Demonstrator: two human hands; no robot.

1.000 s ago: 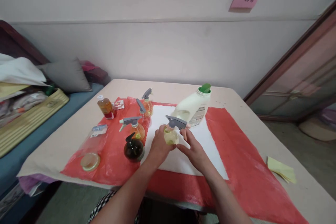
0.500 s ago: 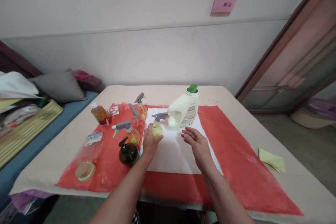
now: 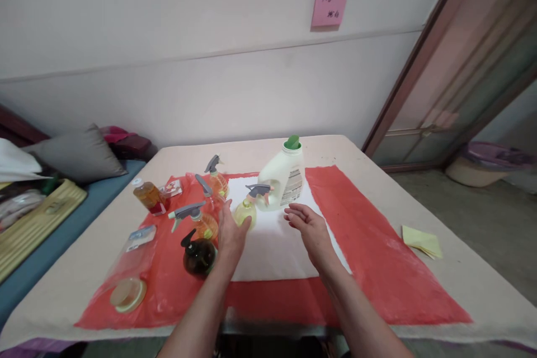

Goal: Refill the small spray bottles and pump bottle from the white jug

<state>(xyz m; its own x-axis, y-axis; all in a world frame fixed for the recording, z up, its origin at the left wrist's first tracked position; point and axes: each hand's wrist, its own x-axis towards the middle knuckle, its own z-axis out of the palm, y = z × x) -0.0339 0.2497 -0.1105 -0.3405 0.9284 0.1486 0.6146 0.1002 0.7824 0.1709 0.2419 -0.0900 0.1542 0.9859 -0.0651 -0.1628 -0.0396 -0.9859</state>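
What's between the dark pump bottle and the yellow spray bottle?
In the head view, the left hand lies between the dark pump bottle and yellow spray bottle.

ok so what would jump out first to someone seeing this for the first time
Probably the red sheet spread over the table, with a white sheet on it. Next, the big pale jug with a green piece in its mouth, toward the white sheet's far side. Then the left hand, cupped beside a yellowish spray bottle near the jug.

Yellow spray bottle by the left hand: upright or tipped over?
Upright. The yellow spray bottle has its round body down on the white sheet and its grey trigger head on top, beside the left hand.
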